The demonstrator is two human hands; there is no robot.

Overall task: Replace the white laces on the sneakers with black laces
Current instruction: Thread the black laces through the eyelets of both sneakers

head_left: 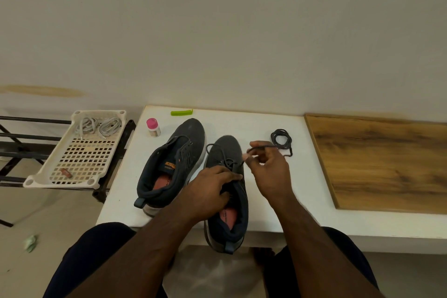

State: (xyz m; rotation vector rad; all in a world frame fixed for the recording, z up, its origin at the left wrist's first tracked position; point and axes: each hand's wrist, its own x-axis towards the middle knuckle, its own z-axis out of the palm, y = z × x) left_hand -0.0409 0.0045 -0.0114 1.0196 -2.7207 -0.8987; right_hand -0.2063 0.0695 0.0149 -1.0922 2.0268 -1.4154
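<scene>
Dark sneaker [229, 203] — half-threaded black lace [226, 161] pinched by right hand [268, 164].

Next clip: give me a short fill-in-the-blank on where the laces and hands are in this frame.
1. The white laces lie in the cream ____ left of the table.
2. The right hand pinches a ____ lace threaded in the right sneaker.
3. The left hand grips the ____ sneaker.
4. The left sneaker has ____ lace in it.

Missing words: basket; black; right; no
</scene>
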